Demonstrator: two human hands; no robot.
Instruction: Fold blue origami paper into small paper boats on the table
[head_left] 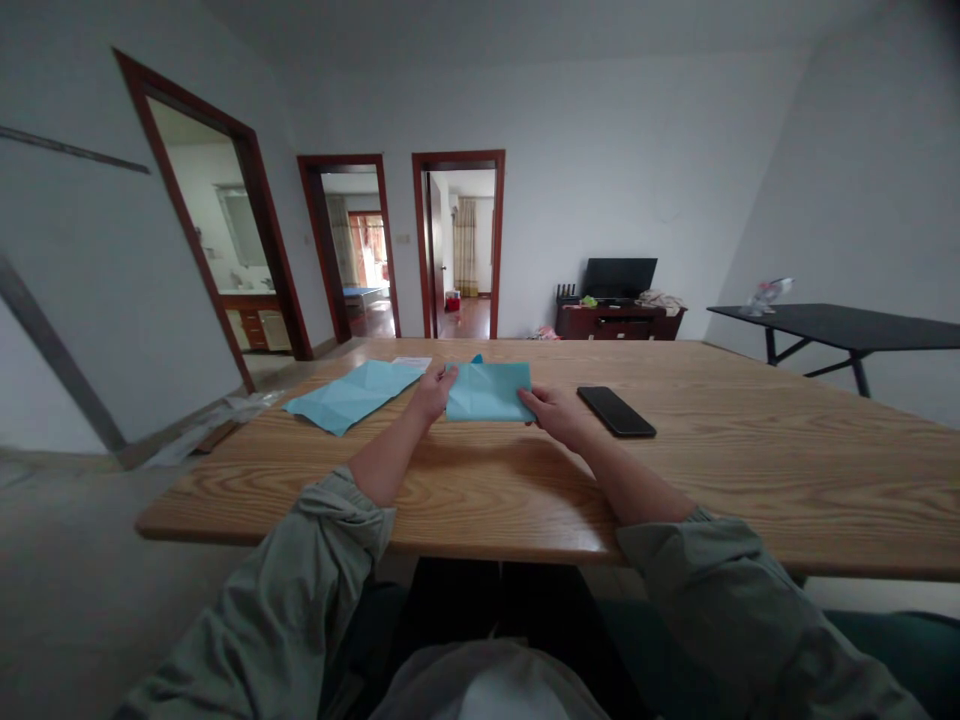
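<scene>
A folded sheet of light blue paper (489,392) is held up over the table between my two hands, with crease lines across its face. My left hand (434,392) pinches its left edge, thumb on the near side. At the right edge, my right hand (551,412) grips the lower corner between thumb and fingers. A small darker blue tip shows behind the top edge of the paper. To the left, a second creased blue sheet (356,393) lies spread on the table.
The wooden table (480,490) spans the view in front of me. A black phone (616,411) lies right of my hands. A whitish paper slip (412,363) is behind the spread sheet. Farther off stand a black table (840,325) and a cabinet (622,323) with a screen.
</scene>
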